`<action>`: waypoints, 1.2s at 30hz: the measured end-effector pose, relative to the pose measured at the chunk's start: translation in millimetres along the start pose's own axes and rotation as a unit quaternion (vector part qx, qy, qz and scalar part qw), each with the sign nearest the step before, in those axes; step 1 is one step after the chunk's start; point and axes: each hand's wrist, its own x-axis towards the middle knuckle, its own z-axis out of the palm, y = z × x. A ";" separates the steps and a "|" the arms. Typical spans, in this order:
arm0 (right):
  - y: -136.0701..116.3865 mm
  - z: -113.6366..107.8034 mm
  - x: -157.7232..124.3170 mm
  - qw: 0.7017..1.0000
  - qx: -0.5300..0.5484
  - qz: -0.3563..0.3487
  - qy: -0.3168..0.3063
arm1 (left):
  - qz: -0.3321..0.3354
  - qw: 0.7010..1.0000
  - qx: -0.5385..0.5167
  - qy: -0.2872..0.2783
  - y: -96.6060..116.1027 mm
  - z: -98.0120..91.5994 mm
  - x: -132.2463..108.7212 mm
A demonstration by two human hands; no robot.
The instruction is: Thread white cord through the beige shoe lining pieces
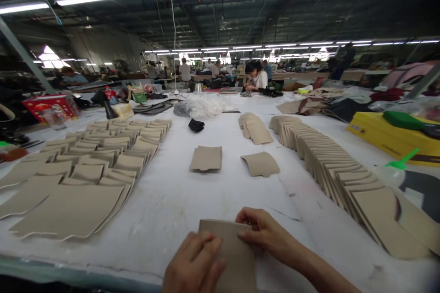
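A tan, flat-cut panel (237, 256), of fabric or leather, is at the near edge of the white table between my two hands. My right hand (263, 233) pinches its upper right edge between thumb and fingers. On the left side, my left hand (194, 261) is closed with curled fingers against the panel; its fingertips are slightly blurred. Farther up the table lie a small stack of tan pieces (206, 159) and a curved tan piece (261, 164). Behind the curved piece is another small tan stack (255, 128).
Overlapping rows of tan panels (79, 206) cover the left side. A long fanned row of tan pieces (330, 160) runs along the right. Beyond are a black item (196, 125), clear plastic bags (206, 105) and a yellow box (388, 139). A person (257, 78) sits across the table.
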 end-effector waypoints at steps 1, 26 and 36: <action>-3.2 1.3 -10.9 1.000 0.018 -0.002 -0.016 | -0.035 0.999 -0.027 0.004 1.7 -11.8 8.9; -4.3 52.4 -76.3 0.920 -0.336 -0.199 -0.012 | -0.431 0.644 -0.510 -0.373 0.9 -6.7 4.3; 2.6 62.1 -80.2 0.899 -0.364 -0.243 0.004 | -0.408 0.670 -0.493 -0.376 14.5 -6.2 3.0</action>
